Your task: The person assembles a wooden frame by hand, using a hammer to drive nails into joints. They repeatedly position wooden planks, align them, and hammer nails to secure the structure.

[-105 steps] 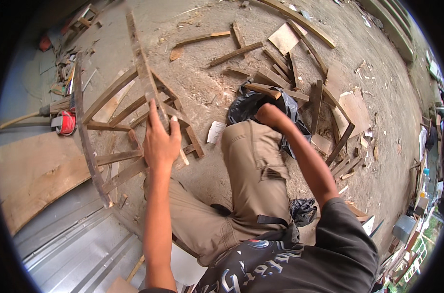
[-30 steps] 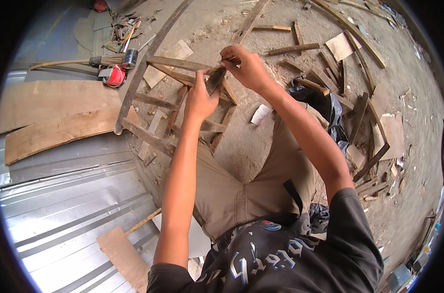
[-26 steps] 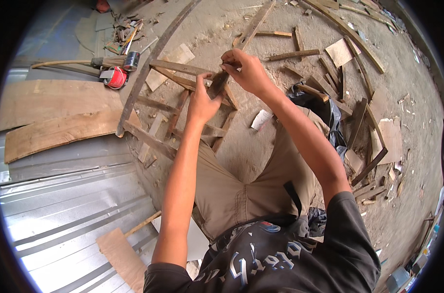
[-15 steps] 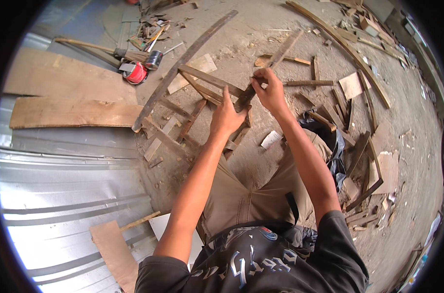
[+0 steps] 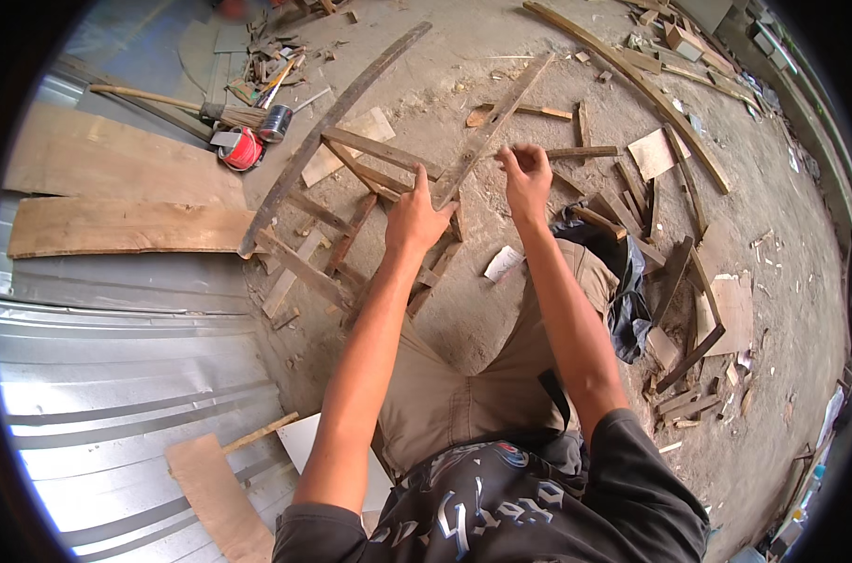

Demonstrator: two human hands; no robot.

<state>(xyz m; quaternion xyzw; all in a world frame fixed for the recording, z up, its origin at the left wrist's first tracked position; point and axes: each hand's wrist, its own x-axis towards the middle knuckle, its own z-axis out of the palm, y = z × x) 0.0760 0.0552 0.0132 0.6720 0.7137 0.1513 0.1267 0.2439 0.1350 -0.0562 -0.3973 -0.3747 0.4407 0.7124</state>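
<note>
A worn wooden frame (image 5: 299, 185) of long bars and crosspieces stands in front of my knees. One of its flat wooden bars (image 5: 496, 117) slants up and away to the right. My left hand (image 5: 414, 223) grips the near end of this bar, thumb on its right side and index finger stretched up along the left. Just right of the bar, my right hand (image 5: 529, 183) hovers apart from it with fingers curled and thumb and fingertips close together. Anything between those fingertips is too small to make out.
Scrap wood (image 5: 679, 300) and a black bag (image 5: 632, 319) lie right of my legs. A long wooden beam (image 5: 632, 84) crosses the far right ground. At left are wooden boards (image 5: 126, 225), metal sheeting (image 5: 135, 366), a red can (image 5: 242, 150) and a broom (image 5: 233, 114).
My right hand has come off the bar, moving slightly right and down. The upper face of the bar is now uncovered. My left hand stays at its near end; the whole view has shifted slightly.
</note>
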